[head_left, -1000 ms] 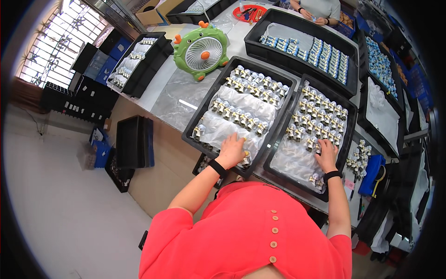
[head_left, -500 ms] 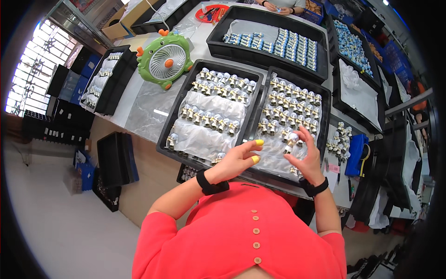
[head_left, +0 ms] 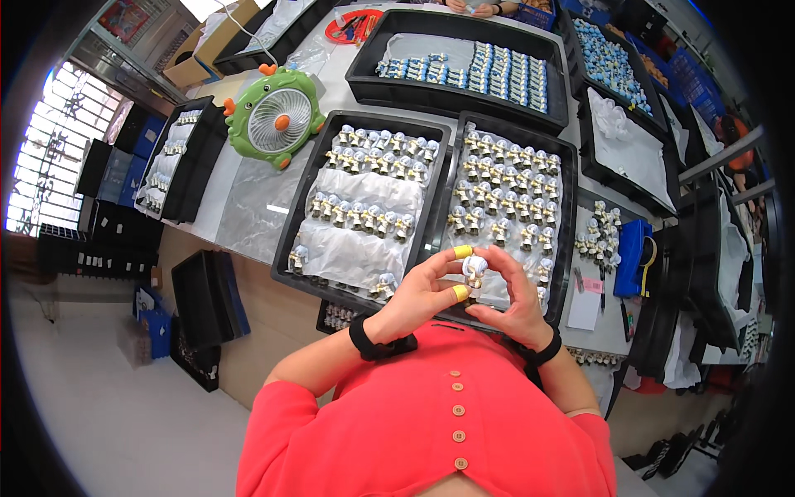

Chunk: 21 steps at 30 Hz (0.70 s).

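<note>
Between my two hands, above the near part of the right-hand tray, is a small figurine point(head_left: 474, 270) with a pale head and white and gold body. My left hand point(head_left: 421, 288), yellow covers on its thumb and a finger, grips it from the left. From the right, my right hand point(head_left: 515, 300) closes around it with thumb and fingers. Rows of similar figurines point(head_left: 497, 199) fill the far part of the right black tray point(head_left: 566, 240). The left black tray point(head_left: 290, 240) beside it holds spaced rows of figurines on white wrapping.
A green animal-shaped fan point(head_left: 277, 116) stands left of the trays. Beyond lies a large black tray point(head_left: 364, 87) of blue figurines. To the right are loose figurines point(head_left: 599, 232), a blue tape dispenser point(head_left: 633, 258) and a white pad point(head_left: 584, 311). Another person's hands point(head_left: 480, 8) show at the far edge.
My right hand has lifted the figurine from the right tray and brought it nearer, leftward. My left hand has met it there. The view has shifted slightly.
</note>
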### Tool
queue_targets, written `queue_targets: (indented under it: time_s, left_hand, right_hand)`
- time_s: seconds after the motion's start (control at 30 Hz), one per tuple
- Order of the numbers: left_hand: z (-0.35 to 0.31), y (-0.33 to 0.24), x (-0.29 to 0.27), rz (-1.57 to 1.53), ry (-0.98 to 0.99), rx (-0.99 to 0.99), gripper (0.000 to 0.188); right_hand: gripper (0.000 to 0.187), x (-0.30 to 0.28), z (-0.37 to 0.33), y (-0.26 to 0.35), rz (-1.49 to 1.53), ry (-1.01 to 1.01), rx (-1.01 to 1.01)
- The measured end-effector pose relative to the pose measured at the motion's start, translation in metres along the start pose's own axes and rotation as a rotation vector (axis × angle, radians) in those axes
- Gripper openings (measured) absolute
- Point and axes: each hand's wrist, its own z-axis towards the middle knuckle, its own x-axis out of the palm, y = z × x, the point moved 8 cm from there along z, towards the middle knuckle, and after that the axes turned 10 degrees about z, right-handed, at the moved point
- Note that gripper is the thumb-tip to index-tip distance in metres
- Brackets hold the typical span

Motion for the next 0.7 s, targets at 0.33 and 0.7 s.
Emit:
queue_targets:
  time_s: [0.33,0.7]
  left_hand:
    - [-0.017,-0.01,-0.003,-0.055,-0.008,0.028,0.055]
    - [-0.018,-0.017,-0.003,0.172,-0.063,0.135,0.059]
  right_hand:
    - [0.076,0.016,0.004,0.004,-0.022,0.025,-0.073]
    - [0.067,0.02,0.001,0.01,-0.105,-0.041,-0.19]
